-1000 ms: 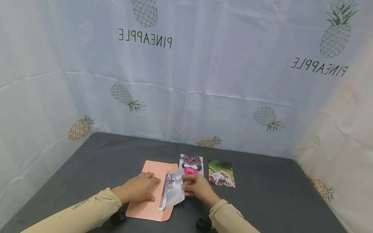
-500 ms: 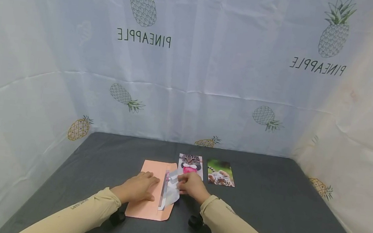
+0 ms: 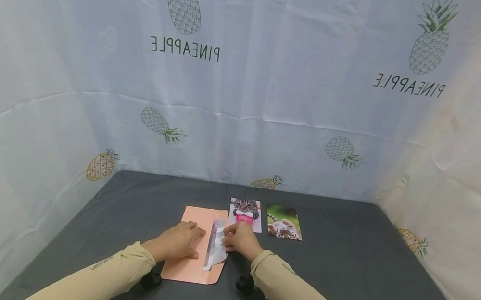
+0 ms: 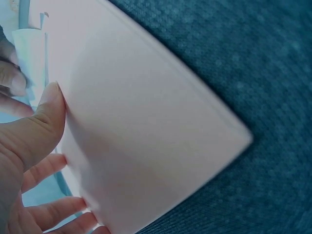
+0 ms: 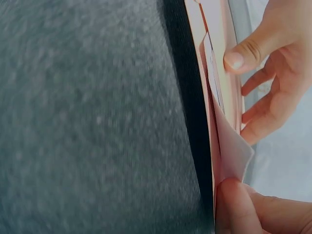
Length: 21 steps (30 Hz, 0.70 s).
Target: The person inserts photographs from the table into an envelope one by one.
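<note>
A peach envelope-like paper folder [image 3: 194,217] lies flat on the dark table, with a white paper flap [image 3: 219,256] along its right side. A narrow printed strip shows beside the flap. My left hand [image 3: 176,241] rests on the folder with its fingers spread; the left wrist view has the thumb [image 4: 46,112] lying against the peach surface [image 4: 146,117]. At the flap's right edge, my right hand [image 3: 242,240] pinches the white paper with bent fingers. In the right wrist view the flap [image 5: 234,151] stands up at an angle by the folder's edge, near the right fingertips [image 5: 236,200].
Behind the right hand lies a cat photo [image 3: 246,214], and to its right a tiger cub photo [image 3: 284,223]. The dark tabletop [image 3: 342,266] reaches to a pineapple-print curtain [image 3: 241,145] at the back and sides.
My right hand has moved left with the white flap, which now stands closer over the folder. The left hand has stayed on the folder.
</note>
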Motion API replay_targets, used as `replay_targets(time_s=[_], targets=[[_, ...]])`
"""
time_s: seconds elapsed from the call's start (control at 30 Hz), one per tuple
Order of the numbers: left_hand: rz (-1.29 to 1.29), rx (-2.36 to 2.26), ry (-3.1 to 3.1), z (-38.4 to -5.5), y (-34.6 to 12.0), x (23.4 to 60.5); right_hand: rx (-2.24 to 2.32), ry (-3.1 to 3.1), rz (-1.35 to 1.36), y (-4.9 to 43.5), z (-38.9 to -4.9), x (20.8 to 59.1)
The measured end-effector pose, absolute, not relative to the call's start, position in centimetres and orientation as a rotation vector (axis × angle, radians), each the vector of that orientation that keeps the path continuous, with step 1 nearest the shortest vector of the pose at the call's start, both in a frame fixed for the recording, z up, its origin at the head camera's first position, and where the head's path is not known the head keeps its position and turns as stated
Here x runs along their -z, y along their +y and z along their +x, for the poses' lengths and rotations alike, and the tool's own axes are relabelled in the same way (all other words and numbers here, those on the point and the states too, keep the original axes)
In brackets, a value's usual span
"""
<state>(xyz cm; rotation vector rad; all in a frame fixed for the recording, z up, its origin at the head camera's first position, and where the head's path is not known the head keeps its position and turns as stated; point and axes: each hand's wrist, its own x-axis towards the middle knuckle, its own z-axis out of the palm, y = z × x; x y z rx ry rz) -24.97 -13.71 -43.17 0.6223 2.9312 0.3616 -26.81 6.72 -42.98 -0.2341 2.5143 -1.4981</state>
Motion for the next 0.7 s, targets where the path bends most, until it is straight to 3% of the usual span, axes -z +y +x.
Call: replay_targets(time_s=[0.7], targets=[[0.656, -0.361, 2.947, -24.9, -13.68, 43.04, 1.544, 2.453, -0.241, 6.28, -26.52, 43.37]])
